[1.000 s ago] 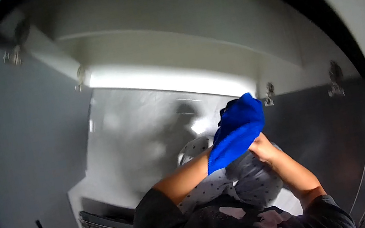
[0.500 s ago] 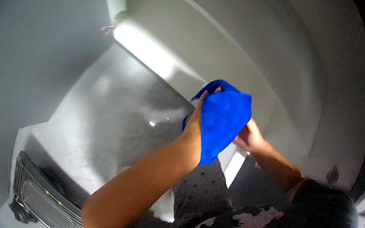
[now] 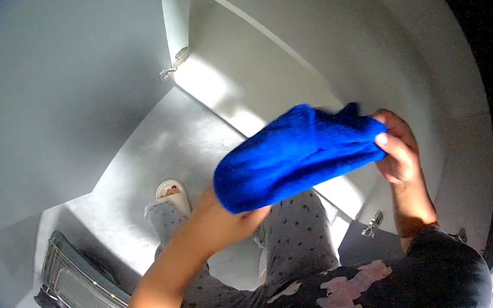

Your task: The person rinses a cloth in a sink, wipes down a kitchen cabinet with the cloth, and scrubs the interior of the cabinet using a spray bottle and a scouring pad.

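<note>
Clamps the right end of the blue cloth in the fingers of the right hand; has the left hand partly under the left end, with fingers too covered to tell!

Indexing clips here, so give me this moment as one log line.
left hand: partly covered by blue cloth | right hand: gripping cloth's end | cabinet door: open | pale sandal: worn

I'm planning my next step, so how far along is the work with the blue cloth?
Apparently done: the cabinet door is open and the blue cloth is picked up. In hand: the right hand grips one end; the left hand is mostly hidden beneath the other. Left, probably: using the cloth or putting it down, since it is held in midair; no finished result shows.
</note>
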`<state>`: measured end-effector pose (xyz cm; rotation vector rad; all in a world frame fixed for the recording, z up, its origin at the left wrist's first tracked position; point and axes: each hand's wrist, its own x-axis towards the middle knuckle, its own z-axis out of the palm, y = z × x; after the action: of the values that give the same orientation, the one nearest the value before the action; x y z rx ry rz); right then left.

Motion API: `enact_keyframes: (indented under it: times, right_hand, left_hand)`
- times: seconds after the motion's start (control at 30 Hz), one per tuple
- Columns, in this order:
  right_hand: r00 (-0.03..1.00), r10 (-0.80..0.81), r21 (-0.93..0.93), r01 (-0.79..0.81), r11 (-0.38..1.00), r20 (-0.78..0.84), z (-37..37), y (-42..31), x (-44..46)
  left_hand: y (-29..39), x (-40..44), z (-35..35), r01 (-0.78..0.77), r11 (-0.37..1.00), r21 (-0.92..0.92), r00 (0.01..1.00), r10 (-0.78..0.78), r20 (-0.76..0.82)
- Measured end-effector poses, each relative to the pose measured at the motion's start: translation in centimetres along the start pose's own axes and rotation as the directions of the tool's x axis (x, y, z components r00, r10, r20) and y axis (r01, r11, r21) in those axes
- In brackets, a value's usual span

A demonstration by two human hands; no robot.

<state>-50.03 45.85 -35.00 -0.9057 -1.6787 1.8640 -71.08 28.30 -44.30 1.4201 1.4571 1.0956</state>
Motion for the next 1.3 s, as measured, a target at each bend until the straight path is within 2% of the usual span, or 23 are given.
enact_keyframes:
  times: [0.03, 0.07, 0.17, 0.27, 0.3, 0.33, 0.4, 0.5, 0.6, 0.63, 0.67, 0.73, 0.8, 0.9, 1.0, 1.03, 1.07, 1.1, 1.13, 1.17, 1.23, 1.27, 1.3]
  right_hand:
    - [0.998, -0.027, 0.0, 0.027, 1.0, -0.053, -0.4, -0.4, -0.8]
    - [0.999, -0.017, 0.003, 0.017, 1.0, -0.049, -0.6, -0.4, -1.7]
    - [0.995, 0.002, 0.154, 0.014, 0.988, -0.102, -1.3, 2.0, -3.7]
    - [0.96, 0.177, 0.228, -0.126, 0.965, -0.216, -0.7, 6.8, -3.1]
    - [0.933, 0.308, 0.359, -0.227, 0.905, -0.186, -0.2, 8.5, -1.2]
    - [0.917, 0.358, 0.403, -0.264, 0.876, -0.176, -0.5, 10.4, -0.5]
    - [0.895, 0.326, 0.361, -0.209, 0.909, -0.304, 0.1, 13.2, 0.9]
    - [0.938, -0.053, 0.07, 0.082, 0.994, -0.341, 1.0, 15.7, 2.4]
    - [0.895, -0.354, -0.312, 0.267, 0.912, -0.27, 1.1, 18.7, 3.2]
    - [0.932, -0.289, -0.558, 0.122, 0.821, -0.22, -2.3, 22.4, 1.4]
    - [0.935, -0.339, -0.722, 0.306, 0.621, 0.105, -2.8, 22.6, 3.5]
    - [0.934, -0.184, -0.866, 0.355, 0.353, 0.307, -5.0, 27.1, 6.2]
    - [0.982, -0.119, -0.924, 0.178, 0.339, 0.146, -4.3, 30.7, 9.7]
    - [0.996, 0.067, -0.978, 0.043, 0.202, 0.057, -3.2, 35.5, 15.5]
    - [0.984, -0.161, -0.994, 0.061, -0.094, 0.075, -2.8, 36.6, 25.5]
    - [0.965, -0.249, -0.987, 0.042, -0.155, 0.08, -3.7, 35.7, 29.3]
    - [0.922, -0.372, -0.993, 0.076, -0.095, 0.106, -7.0, 37.0, 34.2]
    - [0.985, -0.127, -0.669, -0.014, -0.744, 0.12, -9.0, 36.5, 38.2]
    - [0.929, -0.27, -0.966, -0.225, 0.127, -0.252, -7.8, 34.7, 40.1]
    - [0.941, -0.292, -0.984, -0.154, 0.086, -0.173, -6.6, 35.1, 41.4]
    - [0.961, -0.26, -0.996, 0.091, -0.015, 0.092, -1.2, 34.9, 41.7]
    - [0.902, -0.38, -0.94, 0.075, -0.333, 0.206, 2.7, 35.7, 39.2]
    - [0.894, -0.39, -0.975, 0.181, -0.132, 0.219, 5.8, 34.8, 35.4]
  left_hand:
    - [0.7, 0.9, 0.1, -0.129, 0.992, -0.006, 0.99, 0.129, 0.054]
    - [1.6, 0.9, 0.1, -0.118, 0.993, -0.01, 0.992, 0.119, 0.053]
    - [2.5, -0.2, 0.1, -0.011, 0.953, 0.302, 0.94, -0.094, 0.329]
    - [0.7, -2.5, -1.7, 0.154, 0.929, 0.338, 0.881, -0.283, 0.379]
    - [-0.4, -3.0, -2.8, 0.173, 0.93, 0.324, 0.879, -0.294, 0.376]
    - [-1.0, -3.7, -3.6, 0.28, 0.896, 0.345, 0.877, -0.385, 0.286]
    - [-4.0, -4.6, -4.7, 0.384, 0.851, 0.359, 0.856, -0.473, 0.207]
    - [-8.9, -5.5, -4.6, 0.35, 0.848, 0.397, 0.897, -0.426, 0.121]
    - [-13.2, -4.7, -3.5, 0.475, 0.789, 0.389, 0.82, -0.557, 0.129]
    - [-14.5, -4.4, -3.2, 0.504, 0.773, 0.385, 0.774, -0.602, 0.196]
    - [-15.7, -3.9, -2.8, 0.533, 0.755, 0.383, 0.721, -0.642, 0.262]
    - [-18.3, -2.6, -1.6, 0.505, 0.754, 0.421, 0.709, -0.64, 0.295]
    - [-20.2, -1.2, -1.1, 0.384, 0.779, 0.495, 0.785, -0.558, 0.269]
    - [-22.1, -0.8, -0.7, 0.428, 0.787, 0.444, 0.822, -0.543, 0.17]
    - [-22.2, -3.1, -1.1, 0.611, 0.735, 0.295, 0.731, -0.667, 0.148]
    - [-22.4, -4.6, -1.5, 0.585, 0.764, 0.273, 0.766, -0.631, 0.126]
    - [-22.5, -6.2, -2.2, 0.556, 0.79, 0.259, 0.798, -0.595, 0.1]
    - [-21.4, -7.7, -3.4, 0.604, 0.736, 0.306, 0.764, -0.644, 0.039]
    - [-20.4, -9.8, -4.2, 0.643, 0.683, 0.346, 0.735, -0.678, -0.029]
    - [-20.8, -13.8, -5.1, 0.816, 0.542, 0.202, 0.57, -0.813, -0.12]
    - [-21.1, -20.3, -6.0, 0.875, 0.458, -0.155, 0.409, -0.872, -0.268]
    - [-20.7, -22.3, -6.2, 0.777, 0.545, -0.314, 0.428, -0.824, -0.371]
    - [-21.5, -26.0, -6.2, 0.584, 0.477, -0.657, 0.286, -0.878, -0.384]
